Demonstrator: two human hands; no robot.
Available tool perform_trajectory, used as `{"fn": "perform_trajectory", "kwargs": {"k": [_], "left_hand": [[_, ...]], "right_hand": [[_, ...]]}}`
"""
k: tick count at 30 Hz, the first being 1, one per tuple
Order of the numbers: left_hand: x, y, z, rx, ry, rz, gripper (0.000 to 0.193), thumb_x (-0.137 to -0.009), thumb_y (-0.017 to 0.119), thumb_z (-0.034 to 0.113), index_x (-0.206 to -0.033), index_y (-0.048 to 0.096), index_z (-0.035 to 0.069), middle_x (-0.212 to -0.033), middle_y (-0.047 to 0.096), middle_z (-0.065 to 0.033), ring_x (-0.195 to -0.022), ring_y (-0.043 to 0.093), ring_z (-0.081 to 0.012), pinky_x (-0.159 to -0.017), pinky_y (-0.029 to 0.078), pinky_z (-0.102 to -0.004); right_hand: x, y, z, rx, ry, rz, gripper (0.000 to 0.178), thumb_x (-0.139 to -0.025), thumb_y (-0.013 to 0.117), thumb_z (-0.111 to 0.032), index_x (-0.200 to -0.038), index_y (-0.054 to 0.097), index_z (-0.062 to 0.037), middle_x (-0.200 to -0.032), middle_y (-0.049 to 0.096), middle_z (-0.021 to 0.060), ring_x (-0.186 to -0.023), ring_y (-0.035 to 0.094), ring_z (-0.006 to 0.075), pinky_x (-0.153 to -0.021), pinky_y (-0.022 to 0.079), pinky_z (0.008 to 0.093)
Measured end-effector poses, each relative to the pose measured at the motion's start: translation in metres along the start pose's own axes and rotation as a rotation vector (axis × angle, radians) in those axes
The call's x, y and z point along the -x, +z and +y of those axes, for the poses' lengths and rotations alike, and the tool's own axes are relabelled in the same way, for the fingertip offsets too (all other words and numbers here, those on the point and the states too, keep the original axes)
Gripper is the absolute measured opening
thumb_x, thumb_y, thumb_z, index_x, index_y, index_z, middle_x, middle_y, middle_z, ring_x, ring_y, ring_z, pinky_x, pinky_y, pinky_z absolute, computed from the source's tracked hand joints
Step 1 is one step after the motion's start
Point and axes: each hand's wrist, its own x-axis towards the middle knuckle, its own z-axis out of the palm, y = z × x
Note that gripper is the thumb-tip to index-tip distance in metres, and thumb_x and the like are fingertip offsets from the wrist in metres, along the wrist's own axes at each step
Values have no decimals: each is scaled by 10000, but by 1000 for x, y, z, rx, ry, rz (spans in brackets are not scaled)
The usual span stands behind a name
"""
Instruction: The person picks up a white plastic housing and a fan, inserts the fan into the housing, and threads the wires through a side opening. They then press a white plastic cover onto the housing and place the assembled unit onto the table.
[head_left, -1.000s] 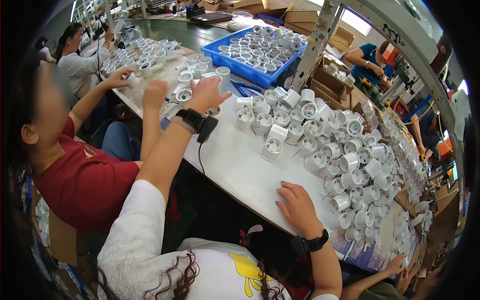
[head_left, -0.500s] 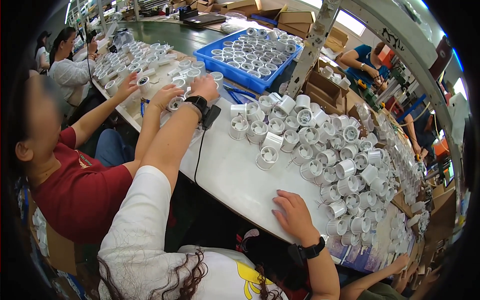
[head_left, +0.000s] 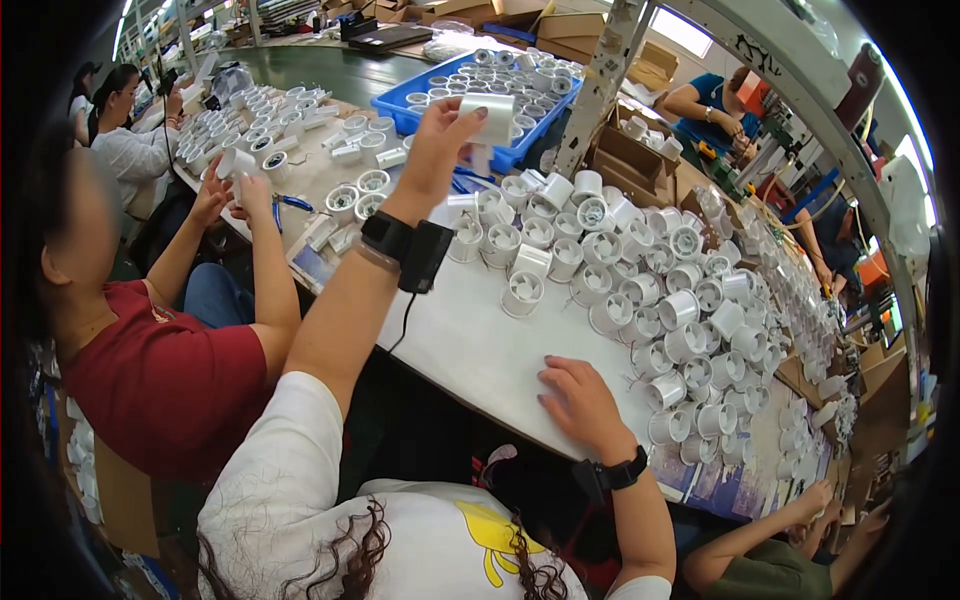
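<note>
My left hand (head_left: 436, 160) is raised in front of the blue crate, its fingers closed around a white fan housing (head_left: 488, 118), a short plastic cylinder held on its side. Flat on the white tabletop (head_left: 450, 335), near its front edge, my right hand (head_left: 584, 402) lies with fingers apart and holds nothing. To its right spreads a heap of similar white fan housings (head_left: 683, 310), many showing fan blades inside and some with thin wires. One stands alone at the heap's left edge, a fan housing (head_left: 523, 293) between my two hands.
The blue crate (head_left: 395, 102) behind my left hand holds rows of housings. A co-worker in a red shirt (head_left: 165, 370) at my left holds a white part in both hands. Blue-handled pliers (head_left: 290, 203) lie near them. A metal post (head_left: 590, 100) rises beyond the heap; cardboard boxes (head_left: 632, 160) stand behind.
My left hand has come up and to the right from the housings by the crate, now with a fan housing in it. The co-worker has lifted a white part. My right hand stays on the table.
</note>
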Motion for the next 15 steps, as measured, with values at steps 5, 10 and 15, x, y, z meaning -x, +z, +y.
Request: {"fn": "perform_trajectory", "kwargs": {"k": [5,10,15], "left_hand": [[67,42,-17,510,-300,-108,387,-910,571,376,-1164,540,85,-1068,612,-55,-870,594,-165,-733,481,-309],[121,58,-44,713,-718,-381,428,-961,477,405,-1260,514,101,-1163,606,-55,-985,605,-185,-834,498,-352],[151,78,-45,617,-878,-525,516,-987,404,470,-1310,494,78,-1214,603,-78,-1066,606,-215,-899,502,-391]], "right_hand": [[-10,-23,-6,-66,93,186,331,-801,687,-86,-1117,598,-51,-1095,633,112,-1039,593,280,-896,469,363],[-20,-59,-14,-228,210,437,396,-813,674,-32,-1193,559,-32,-1162,616,116,-1058,601,211,-879,478,313],[-26,-76,-24,-307,141,534,637,-756,753,-102,-1317,457,-36,-1289,544,125,-1114,575,246,-930,459,348]]}}
